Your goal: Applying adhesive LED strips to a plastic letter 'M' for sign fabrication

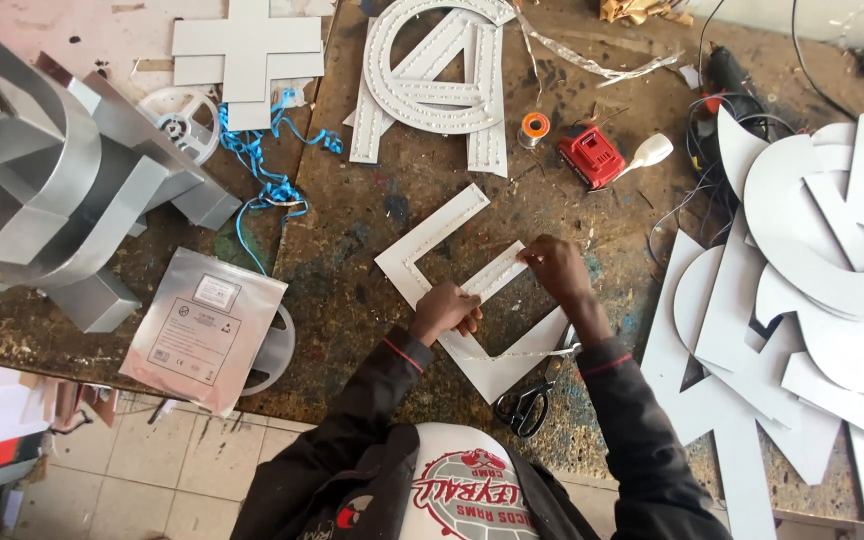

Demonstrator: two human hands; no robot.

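Observation:
A flat white E-shaped letter panel (422, 248) lies on the worn wooden workbench (352, 215). My left hand (444, 310) presses on the letter's middle arm, fingers curled. My right hand (555, 268) pinches a thin strip of small lights (500, 278) at the end of that arm. The strip trails down across the lowest arm toward black-handled scissors (525, 405) at the bench's near edge.
Stacked white cut-out shapes (812, 260) fill the right. Grey metal channel letters (42, 180) stand left, by a silver foil bag (202, 325), blue ribbon (262, 165) and white reel (184, 118). Behind: circular letter panel (437, 70), red battery (588, 155), solder spool (533, 127).

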